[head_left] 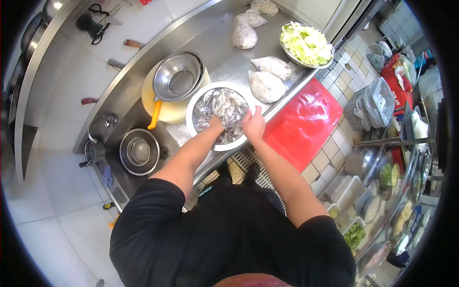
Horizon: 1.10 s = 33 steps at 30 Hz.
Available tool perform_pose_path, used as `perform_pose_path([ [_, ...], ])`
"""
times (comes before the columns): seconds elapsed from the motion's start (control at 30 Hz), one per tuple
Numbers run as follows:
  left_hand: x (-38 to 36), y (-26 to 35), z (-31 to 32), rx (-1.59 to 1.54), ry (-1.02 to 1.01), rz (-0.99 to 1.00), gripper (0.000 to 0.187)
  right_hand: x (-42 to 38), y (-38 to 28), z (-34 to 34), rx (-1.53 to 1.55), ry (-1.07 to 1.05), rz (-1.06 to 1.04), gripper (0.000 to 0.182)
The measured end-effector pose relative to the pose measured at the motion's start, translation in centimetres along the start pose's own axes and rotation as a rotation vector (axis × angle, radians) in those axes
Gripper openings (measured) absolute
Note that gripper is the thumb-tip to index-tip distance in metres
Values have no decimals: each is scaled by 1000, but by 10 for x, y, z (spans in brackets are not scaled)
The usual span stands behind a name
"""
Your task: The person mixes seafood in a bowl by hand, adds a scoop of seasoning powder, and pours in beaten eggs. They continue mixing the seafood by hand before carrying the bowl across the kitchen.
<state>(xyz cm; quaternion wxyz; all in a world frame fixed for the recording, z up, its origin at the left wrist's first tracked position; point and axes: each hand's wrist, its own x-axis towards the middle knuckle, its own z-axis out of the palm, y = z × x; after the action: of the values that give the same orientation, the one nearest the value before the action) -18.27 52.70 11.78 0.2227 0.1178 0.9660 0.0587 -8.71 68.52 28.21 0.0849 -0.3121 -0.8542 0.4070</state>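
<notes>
A round white bowl (195,103) stands at the near edge of the steel counter (224,57). It is full of wet grey and white food pieces (221,106). Both my hands are in it. My left hand (216,126) is sunk into the pieces at the near side, its fingers buried among them. My right hand (253,125) lies at the bowl's near right rim, with the thumb raised and the fingers curled into the pieces.
A steel bowl (178,76) sits on a pale cutting board (169,112) to the left, and a lidded pot (139,151) stands nearer. Filled bags (266,86) and a bowl of chopped cabbage (306,44) lie beyond. A red board (303,125) hangs off the counter on the right.
</notes>
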Motion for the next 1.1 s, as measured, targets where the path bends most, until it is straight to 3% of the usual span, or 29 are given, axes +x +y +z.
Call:
perform_pose_path([
  [0.07, 22, -21, 32, -185, 95, 78, 40, 0, 2, 1, 3, 7, -7, 42],
  [0.1, 30, -32, 35, 15, 74, 233, 38, 0, 2, 3, 11, 9, -8, 42],
  [0.27, -60, 32, -135, 29, -34, 89, 32, 1, 3, 3, 3, 34, -39, 42],
  [0.37, -86, 22, -175, -156, 66, 307, 45, -3, 5, 1, 15, 43, -42, 41],
  [0.47, -119, 20, -209, -187, 227, 376, 40, -2, -2, -1, -9, 26, -27, 42],
  [0.57, -148, 29, -256, -161, 262, 376, 43, 1, 4, 3, -9, 43, -42, 42],
  [0.7, -155, 31, -269, -230, 525, 405, 39, 1, 3, 2, -14, 35, -34, 42],
  [0.8, -140, 27, -222, -298, 537, 452, 40, 1, 3, 1, -11, 24, -30, 42],
  [0.83, -129, 22, -199, -274, 496, 482, 44, 0, 0, -1, -9, 23, -27, 42],
  [0.93, -131, 24, -193, 8, -64, 606, 51, -1, 0, 0, -10, 25, -15, 41],
  [1.03, -122, 36, -205, 175, -230, 506, 64, -1, 1, 0, -2, 28, -24, 41],
  [1.1, -105, 45, -201, 164, -77, 441, 77, 1, 1, 1, 12, 39, -30, 41],
])
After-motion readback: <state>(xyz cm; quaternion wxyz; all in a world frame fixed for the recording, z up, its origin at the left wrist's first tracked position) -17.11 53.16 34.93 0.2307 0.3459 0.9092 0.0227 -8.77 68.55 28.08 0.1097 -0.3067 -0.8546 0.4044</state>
